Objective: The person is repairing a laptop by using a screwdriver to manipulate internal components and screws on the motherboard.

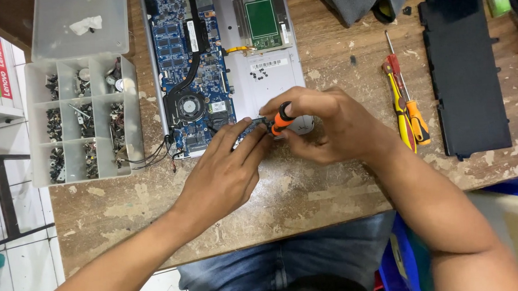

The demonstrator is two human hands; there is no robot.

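Near the middle of the frame we grip an orange-and-black screwdriver (pixel 281 119) in our right hand (pixel 327 126), fingers curled shut around its handle. Its tip points down toward the lower edge of the opened laptop (pixel 227 66), though the tip itself is hidden behind our fingers. Our left hand (pixel 223 175) reaches in from the lower left, its fingers stretched flat and pressed against the laptop's bottom edge, just beside the screwdriver; it grasps nothing we can make out.

The laptop lies at upper centre with its blue circuit board (pixel 190 56) and round black fan (pixel 189 106) exposed. A small cluster of loose screws (pixel 259 75) rests on its silver panel. At the left sits a clear compartment box (pixel 83 120) filled with screws and small parts. To the right of our hands lie two more screwdrivers (pixel 406 109), red, yellow and orange, and beyond them a flat black battery pack (pixel 466 69). Everything sits on a worn wooden table (pixel 306 195).
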